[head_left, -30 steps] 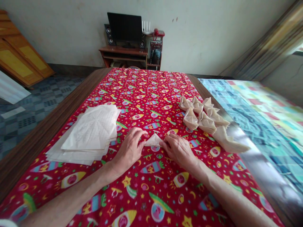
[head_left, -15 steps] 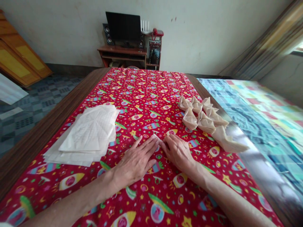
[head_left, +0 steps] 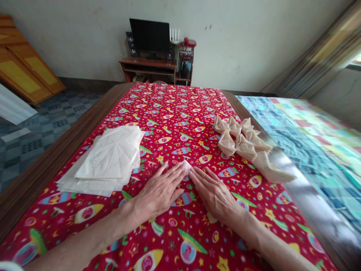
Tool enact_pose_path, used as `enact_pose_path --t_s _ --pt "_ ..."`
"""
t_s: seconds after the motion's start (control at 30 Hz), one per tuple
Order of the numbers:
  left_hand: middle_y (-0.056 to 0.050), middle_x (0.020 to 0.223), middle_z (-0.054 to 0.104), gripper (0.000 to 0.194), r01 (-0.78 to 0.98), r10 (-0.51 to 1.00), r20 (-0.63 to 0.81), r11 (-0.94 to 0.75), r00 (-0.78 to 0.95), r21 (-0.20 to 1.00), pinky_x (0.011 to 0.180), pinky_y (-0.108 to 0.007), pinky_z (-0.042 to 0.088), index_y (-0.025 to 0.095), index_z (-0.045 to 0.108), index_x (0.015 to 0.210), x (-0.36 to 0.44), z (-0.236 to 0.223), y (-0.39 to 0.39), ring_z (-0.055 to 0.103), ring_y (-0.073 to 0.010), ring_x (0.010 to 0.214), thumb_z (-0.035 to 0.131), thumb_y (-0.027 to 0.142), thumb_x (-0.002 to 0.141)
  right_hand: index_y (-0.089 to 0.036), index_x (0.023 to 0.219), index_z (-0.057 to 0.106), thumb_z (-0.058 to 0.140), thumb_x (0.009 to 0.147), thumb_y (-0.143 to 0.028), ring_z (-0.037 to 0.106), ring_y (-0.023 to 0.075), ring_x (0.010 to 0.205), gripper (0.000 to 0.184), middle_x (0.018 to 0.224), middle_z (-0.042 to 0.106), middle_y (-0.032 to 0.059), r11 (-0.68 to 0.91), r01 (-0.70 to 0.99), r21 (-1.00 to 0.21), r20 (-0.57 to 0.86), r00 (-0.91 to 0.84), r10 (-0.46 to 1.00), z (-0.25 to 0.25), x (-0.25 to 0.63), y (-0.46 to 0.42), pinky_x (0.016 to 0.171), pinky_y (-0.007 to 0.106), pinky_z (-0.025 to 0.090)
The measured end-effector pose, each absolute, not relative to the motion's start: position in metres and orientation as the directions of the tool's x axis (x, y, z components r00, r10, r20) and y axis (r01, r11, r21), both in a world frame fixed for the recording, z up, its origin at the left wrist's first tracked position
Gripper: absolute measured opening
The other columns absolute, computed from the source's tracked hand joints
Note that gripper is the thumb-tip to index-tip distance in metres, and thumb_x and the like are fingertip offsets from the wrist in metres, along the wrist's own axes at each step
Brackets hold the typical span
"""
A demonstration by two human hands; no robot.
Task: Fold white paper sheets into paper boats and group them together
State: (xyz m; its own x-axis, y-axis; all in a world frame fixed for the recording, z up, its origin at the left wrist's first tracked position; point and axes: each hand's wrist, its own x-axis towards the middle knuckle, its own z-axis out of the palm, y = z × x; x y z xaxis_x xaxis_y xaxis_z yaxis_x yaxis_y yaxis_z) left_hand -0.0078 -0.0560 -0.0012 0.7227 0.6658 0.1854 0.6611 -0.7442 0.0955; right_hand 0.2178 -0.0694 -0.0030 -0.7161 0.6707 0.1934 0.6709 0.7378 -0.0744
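Note:
My left hand (head_left: 158, 192) and my right hand (head_left: 213, 194) lie flat on the red printed tablecloth (head_left: 175, 124), fingertips meeting. Only the tip of a small folded cream paper (head_left: 186, 165) shows between my fingers; the rest is hidden under them. Left of my left hand is a stack of lined paper sheets (head_left: 108, 160). To the right of my right hand stands a cluster of several folded paper boats (head_left: 239, 141), with one longer folded paper piece (head_left: 270, 171) at its near end.
The wooden table edge (head_left: 56, 158) runs down the left side, above a tiled floor. A patterned quilt (head_left: 313, 150) lies beyond the right edge. At the far wall stands a low desk (head_left: 148, 64) with a monitor, speakers and a red telephone.
Both hands have flattened and spread onto the paper, which was pinched between my fingertips a second ago. The paper triangle is now almost entirely covered.

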Motion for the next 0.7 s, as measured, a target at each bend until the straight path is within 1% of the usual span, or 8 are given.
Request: enact_pose_path --t_s 0.17,0.3,0.37,0.47,0.53,0.6,0.67,0.7 --pt "-0.007 0.150 0.030 0.049 0.710 0.710 0.151 -0.701 0.688 0.064 0.113 -0.044 0.022 0.017 0.029 0.143 -0.024 0.002 -0.060 0.027 -0.0198 0.139 0.036 0.029 0.096 -0.006 0.142 0.033 0.033 0.090 -0.011 0.032 0.0248 0.135 0.052 0.144 0.039 0.0131 0.746 0.662 -0.066 0.189 -0.726 0.661 0.001 0.221 -0.069 0.107 0.048 0.037" --pt "-0.007 0.149 0.031 0.050 0.736 0.731 0.184 -0.675 0.657 0.053 0.112 -0.044 0.025 0.017 0.029 0.144 -0.033 0.002 -0.065 0.031 -0.0199 0.137 0.036 0.026 0.095 -0.007 0.139 0.037 0.032 0.090 -0.009 0.038 0.0240 0.132 0.049 0.140 0.045 0.0137 0.735 0.677 -0.043 0.217 -0.712 0.668 0.001 0.225 -0.071 0.104 0.045 0.041" --pt "-0.007 0.147 0.036 0.047 0.740 0.731 0.216 -0.671 0.648 0.053 0.112 -0.044 0.027 0.016 0.033 0.142 -0.035 0.001 -0.066 0.033 -0.0204 0.136 0.037 0.025 0.095 -0.007 0.138 0.039 0.032 0.091 -0.009 0.041 0.0235 0.130 0.048 0.138 0.047 0.0146 0.728 0.686 -0.024 0.238 -0.703 0.670 0.000 0.228 -0.073 0.103 0.043 0.042" --pt "-0.007 0.141 0.046 0.040 0.744 0.730 0.272 -0.665 0.627 0.069 0.110 -0.043 0.032 0.015 0.046 0.134 -0.034 0.000 -0.063 0.040 -0.0208 0.131 0.037 0.023 0.095 -0.008 0.133 0.046 0.034 0.092 -0.010 0.046 0.0227 0.126 0.042 0.133 0.052 0.0142 0.728 0.686 -0.002 0.299 -0.694 0.655 -0.001 0.229 -0.073 0.102 0.041 0.042" --pt "-0.009 0.132 0.055 0.036 0.745 0.730 0.327 -0.659 0.600 0.105 0.106 -0.040 0.037 0.014 0.054 0.126 -0.030 0.000 -0.058 0.048 -0.0205 0.125 0.036 0.022 0.096 -0.009 0.125 0.053 0.035 0.094 -0.013 0.052 0.0224 0.120 0.036 0.126 0.059 0.0132 0.734 0.679 0.009 0.353 -0.689 0.633 0.000 0.226 -0.070 0.099 0.039 0.043" --pt "-0.010 0.122 0.061 0.033 0.746 0.742 0.362 -0.646 0.564 0.161 0.101 -0.038 0.043 0.013 0.056 0.122 -0.024 0.001 -0.052 0.054 -0.0203 0.115 0.037 0.021 0.095 -0.011 0.115 0.059 0.038 0.095 -0.016 0.059 0.0216 0.108 0.029 0.113 0.066 0.0120 0.728 0.685 0.024 0.385 -0.679 0.625 0.002 0.219 -0.063 0.092 0.038 0.044" --pt "-0.009 0.114 0.061 0.031 0.749 0.766 0.346 -0.627 0.541 0.216 0.095 -0.037 0.046 0.014 0.054 0.121 -0.017 0.002 -0.044 0.055 -0.0208 0.107 0.042 0.021 0.093 -0.014 0.105 0.062 0.041 0.096 -0.020 0.062 0.0189 0.089 0.024 0.094 0.070 0.0086 0.697 0.716 0.039 0.377 -0.656 0.653 0.006 0.210 -0.054 0.083 0.036 0.044" --pt "-0.008 0.111 0.060 0.029 0.751 0.777 0.334 -0.617 0.533 0.235 0.093 -0.038 0.047 0.015 0.054 0.119 -0.014 0.003 -0.041 0.055 -0.0211 0.104 0.045 0.021 0.092 -0.015 0.100 0.063 0.043 0.095 -0.021 0.061 0.0179 0.081 0.021 0.085 0.068 0.0066 0.673 0.738 0.056 0.366 -0.642 0.674 0.007 0.206 -0.049 0.078 0.035 0.043"
